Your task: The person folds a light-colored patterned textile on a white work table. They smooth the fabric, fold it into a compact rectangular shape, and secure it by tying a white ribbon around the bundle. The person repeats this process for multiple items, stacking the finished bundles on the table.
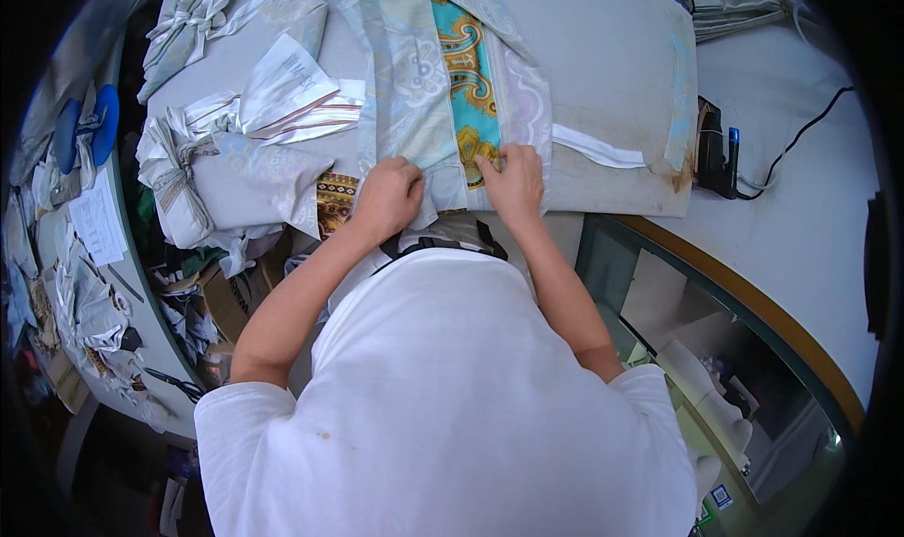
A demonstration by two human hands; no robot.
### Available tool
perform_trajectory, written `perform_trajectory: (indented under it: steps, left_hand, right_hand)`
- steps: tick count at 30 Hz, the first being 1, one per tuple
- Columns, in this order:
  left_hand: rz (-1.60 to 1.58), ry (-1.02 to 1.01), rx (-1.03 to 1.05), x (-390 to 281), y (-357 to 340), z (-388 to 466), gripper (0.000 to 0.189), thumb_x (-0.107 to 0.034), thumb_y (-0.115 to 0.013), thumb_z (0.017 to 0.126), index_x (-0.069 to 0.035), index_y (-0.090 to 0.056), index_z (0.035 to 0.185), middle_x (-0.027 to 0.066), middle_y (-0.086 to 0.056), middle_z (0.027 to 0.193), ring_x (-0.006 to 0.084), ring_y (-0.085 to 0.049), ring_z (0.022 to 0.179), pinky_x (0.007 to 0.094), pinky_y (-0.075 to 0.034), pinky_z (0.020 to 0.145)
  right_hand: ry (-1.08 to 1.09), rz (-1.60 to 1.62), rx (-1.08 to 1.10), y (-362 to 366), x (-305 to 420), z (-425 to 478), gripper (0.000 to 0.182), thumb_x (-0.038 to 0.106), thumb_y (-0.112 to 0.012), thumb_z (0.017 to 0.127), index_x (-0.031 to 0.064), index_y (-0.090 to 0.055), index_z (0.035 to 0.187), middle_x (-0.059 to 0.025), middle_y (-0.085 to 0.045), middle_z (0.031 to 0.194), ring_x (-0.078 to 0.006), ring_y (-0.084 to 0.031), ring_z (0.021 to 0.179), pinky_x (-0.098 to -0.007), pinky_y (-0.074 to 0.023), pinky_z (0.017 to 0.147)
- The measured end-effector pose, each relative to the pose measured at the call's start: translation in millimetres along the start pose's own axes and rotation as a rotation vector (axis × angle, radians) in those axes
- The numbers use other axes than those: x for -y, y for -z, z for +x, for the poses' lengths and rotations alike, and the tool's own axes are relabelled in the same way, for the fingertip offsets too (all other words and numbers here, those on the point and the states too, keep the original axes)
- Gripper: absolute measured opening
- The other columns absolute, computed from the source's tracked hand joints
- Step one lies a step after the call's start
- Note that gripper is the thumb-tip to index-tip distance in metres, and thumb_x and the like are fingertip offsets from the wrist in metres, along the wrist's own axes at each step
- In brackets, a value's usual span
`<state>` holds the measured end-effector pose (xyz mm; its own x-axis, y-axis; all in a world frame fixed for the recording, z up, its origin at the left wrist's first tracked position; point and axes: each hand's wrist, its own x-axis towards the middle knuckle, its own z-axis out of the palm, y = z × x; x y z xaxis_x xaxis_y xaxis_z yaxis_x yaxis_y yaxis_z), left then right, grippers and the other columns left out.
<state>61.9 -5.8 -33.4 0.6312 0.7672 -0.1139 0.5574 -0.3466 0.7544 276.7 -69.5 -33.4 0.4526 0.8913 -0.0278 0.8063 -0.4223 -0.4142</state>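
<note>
A pale blue and lilac patterned fabric piece [413, 71] lies over the padded, cloth-covered table in front of me. Down its middle shows a turquoise strip with gold scroll print [466, 78]. My left hand [390, 192] rests at the near edge of the pale fabric with its fingers bent; whether it pinches the cloth cannot be told. My right hand [514, 182] is at the near end of the turquoise strip, thumb and forefinger close together on the fabric. A narrow white strip [599, 147] lies to the right of that hand.
Tied fabric bundles [176, 177] and a white paper with writing [286, 85] lie at the left of the padded table [614, 57]. A black holder [715, 152] with a cord stands at the right. Black scissors [173, 383] lie on the cluttered left side table.
</note>
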Motion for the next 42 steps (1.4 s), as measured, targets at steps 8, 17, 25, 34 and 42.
perform_trajectory:
  steps: [8,17,25,34,42]
  left_hand:
    - [-0.043,-0.015,-0.018,0.8,0.6,-8.6,0.017,-0.006,-0.064,0.079,-0.001,-0.065,0.095,0.0176,-0.061,0.095,0.0372,-0.059,0.091,0.0426,-0.048,0.077]
    - [0.177,-0.384,-0.225,-42.0,-6.2,54.6,0.049,-0.006,-0.067,0.068,-0.004,-0.061,0.116,0.0131,-0.056,0.119,0.035,-0.048,0.118,0.0432,-0.039,0.096]
    - [0.179,-0.332,-0.136,-34.5,-27.4,59.2,0.045,-0.004,-0.064,0.064,-0.001,-0.064,0.109,0.0129,-0.059,0.116,0.0288,-0.05,0.114,0.0409,-0.039,0.094]
    - [0.212,-0.206,-0.123,-46.2,-41.4,51.7,0.047,-0.002,-0.063,0.064,-0.002,-0.064,0.111,0.0136,-0.058,0.117,0.0299,-0.05,0.116,0.0424,-0.036,0.101]
    - [0.088,-0.123,-0.256,-74.3,-37.0,55.5,0.044,0.002,-0.061,0.065,0.0,-0.064,0.108,0.0134,-0.061,0.11,0.0308,-0.053,0.11,0.0423,-0.037,0.098]
  right_hand:
    - [-0.458,0.886,0.316,11.8,-1.8,-12.6,0.023,0.022,-0.068,0.09,0.0011,-0.063,0.099,-0.0035,-0.068,0.086,-0.0095,-0.06,0.065,-0.0233,-0.0439,0.049]
    - [-0.506,1.167,0.414,44.0,32.3,3.0,0.02,0.019,-0.063,0.094,0.0003,-0.064,0.101,-0.003,-0.068,0.083,-0.0075,-0.061,0.064,-0.0214,-0.0474,0.051]
    - [0.547,0.26,0.198,24.4,53.1,107.8,0.028,0.014,-0.053,0.091,-0.0056,-0.06,0.11,-0.0227,-0.06,0.12,-0.0379,-0.055,0.114,-0.0429,-0.044,0.097]
    - [0.612,0.035,-0.038,-24.1,47.9,289.8,0.035,0.011,-0.046,0.088,-0.0036,-0.057,0.118,-0.0219,-0.06,0.117,-0.0398,-0.057,0.107,-0.0455,-0.0453,0.094]
    - [0.448,0.454,0.622,44.7,5.7,163.0,0.053,-0.009,-0.042,0.073,0.0051,-0.062,0.12,-0.0134,-0.066,0.117,-0.0248,-0.06,0.116,-0.0332,-0.0439,0.099]
